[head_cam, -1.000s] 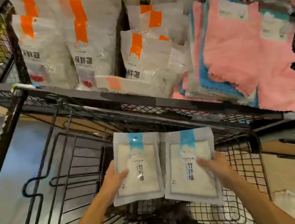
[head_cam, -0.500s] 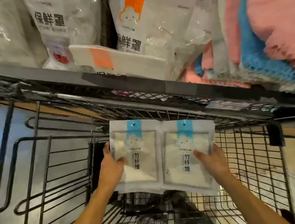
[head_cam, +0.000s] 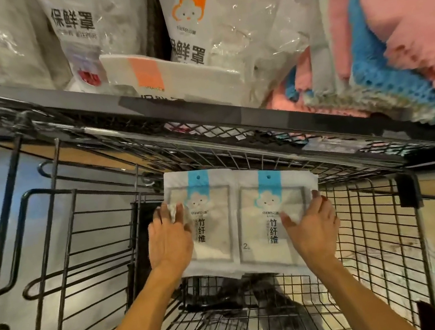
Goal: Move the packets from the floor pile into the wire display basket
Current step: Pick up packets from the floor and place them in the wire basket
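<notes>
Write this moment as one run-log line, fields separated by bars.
left hand holds left packet | right hand holds right packet | packets side by side over wire basket

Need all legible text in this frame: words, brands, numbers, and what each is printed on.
"竹纤维": left blue-tab packet, gripped by left hand.
"竹纤维", "2": right blue-tab packet, gripped by right hand.
"保鲜罩": grey-label bag on upper shelf.
"保鲜罩": orange-tab bag.
Brand line under each cloud logo: too blurred to read.
Flat orange-tab packet: print cut off.
</notes>
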A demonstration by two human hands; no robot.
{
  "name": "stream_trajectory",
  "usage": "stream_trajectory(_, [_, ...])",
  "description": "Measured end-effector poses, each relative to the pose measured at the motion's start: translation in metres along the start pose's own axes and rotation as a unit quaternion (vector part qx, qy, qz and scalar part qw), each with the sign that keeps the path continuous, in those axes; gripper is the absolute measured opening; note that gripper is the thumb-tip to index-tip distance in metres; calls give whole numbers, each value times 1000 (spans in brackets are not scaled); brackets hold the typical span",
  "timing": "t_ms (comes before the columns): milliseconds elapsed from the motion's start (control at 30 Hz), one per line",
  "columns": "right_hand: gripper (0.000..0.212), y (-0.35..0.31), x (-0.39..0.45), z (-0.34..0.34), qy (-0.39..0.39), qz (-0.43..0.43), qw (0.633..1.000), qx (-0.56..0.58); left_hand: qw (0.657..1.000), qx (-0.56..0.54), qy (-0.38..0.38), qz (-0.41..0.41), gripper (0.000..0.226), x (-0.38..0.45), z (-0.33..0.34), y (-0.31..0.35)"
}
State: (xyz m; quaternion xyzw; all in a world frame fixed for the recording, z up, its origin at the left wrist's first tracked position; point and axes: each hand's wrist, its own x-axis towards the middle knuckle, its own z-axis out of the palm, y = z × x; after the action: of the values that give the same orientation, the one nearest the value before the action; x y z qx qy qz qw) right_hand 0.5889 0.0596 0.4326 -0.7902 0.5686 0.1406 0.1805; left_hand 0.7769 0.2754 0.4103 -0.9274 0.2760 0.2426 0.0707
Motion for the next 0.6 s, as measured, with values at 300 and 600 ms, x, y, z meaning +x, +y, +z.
stream_trajectory(300, [70, 2, -16, -57, 46, -184, 980, -55, 995, -44, 85, 11, 63, -36, -65, 8])
stream_trajectory(600, [73, 2, -45, -160, 72, -274, 958, -48, 987, -59, 151, 7, 67, -119, -152, 37])
